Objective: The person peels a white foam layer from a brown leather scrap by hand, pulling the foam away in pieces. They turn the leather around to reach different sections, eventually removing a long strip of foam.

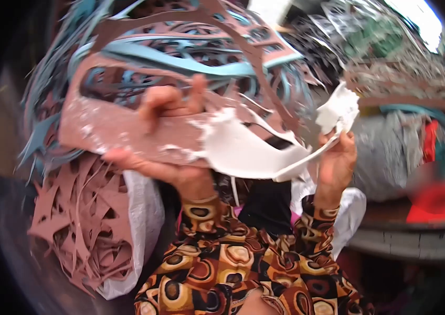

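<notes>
My left hand (193, 176) grips a pinkish-brown sheet scrap (112, 123) with a cut-out window, holding it up in front of me. Its fingers lie over the face and its thumb runs along the lower edge; they are a little blurred. A white layer (249, 149) covers the scrap's right part and has a ragged edge, with white flecks left on the brown face. In my closed right hand (338, 157) is the raised white end (338, 107) of a thin strip, which joins the white layer below.
A big heap of blue and brown cut-out scraps (180, 60) rises behind my hands. At lower left, a white sack (146, 226) holds brown scraps (88, 226). To the right are a grey plastic bag (388, 152), a red item (443, 197) and piled grey scraps (406, 81).
</notes>
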A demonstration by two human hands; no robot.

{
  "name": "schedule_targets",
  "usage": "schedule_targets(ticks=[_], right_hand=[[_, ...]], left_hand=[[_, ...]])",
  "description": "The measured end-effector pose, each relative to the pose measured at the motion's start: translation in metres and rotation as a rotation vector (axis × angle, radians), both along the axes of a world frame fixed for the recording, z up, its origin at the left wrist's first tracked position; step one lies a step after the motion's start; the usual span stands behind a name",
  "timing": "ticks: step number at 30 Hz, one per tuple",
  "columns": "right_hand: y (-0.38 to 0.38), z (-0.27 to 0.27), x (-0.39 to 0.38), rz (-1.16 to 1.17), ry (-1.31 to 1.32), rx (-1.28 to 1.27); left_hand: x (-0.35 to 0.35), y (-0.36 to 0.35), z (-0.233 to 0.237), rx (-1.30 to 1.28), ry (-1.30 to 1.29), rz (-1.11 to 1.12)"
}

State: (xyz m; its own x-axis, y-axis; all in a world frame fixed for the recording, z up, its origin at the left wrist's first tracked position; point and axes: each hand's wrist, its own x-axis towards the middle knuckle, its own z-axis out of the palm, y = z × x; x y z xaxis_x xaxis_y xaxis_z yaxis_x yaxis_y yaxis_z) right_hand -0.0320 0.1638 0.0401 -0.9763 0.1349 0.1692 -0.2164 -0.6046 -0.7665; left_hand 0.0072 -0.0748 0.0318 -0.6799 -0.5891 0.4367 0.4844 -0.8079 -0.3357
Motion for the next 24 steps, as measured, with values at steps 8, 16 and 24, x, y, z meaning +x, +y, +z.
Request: schedule_targets(ticks=[8,16,24], right_hand=[[0.228,0.008,0.059,-0.809,0.085,0.426],[0.288,-0.065,0.161,-0.979,-0.166,1.755],[0.284,-0.236,0.176,0.508,-0.136,1.98]], left_hand=[[-0.004,-0.033,0.007,-0.224,-0.232,0.448],[-0.044,-0.059,0.094,-0.497,-0.391,0.571],[-0.076,-0.079,0.117,-0.424,-0.281,0.172]])
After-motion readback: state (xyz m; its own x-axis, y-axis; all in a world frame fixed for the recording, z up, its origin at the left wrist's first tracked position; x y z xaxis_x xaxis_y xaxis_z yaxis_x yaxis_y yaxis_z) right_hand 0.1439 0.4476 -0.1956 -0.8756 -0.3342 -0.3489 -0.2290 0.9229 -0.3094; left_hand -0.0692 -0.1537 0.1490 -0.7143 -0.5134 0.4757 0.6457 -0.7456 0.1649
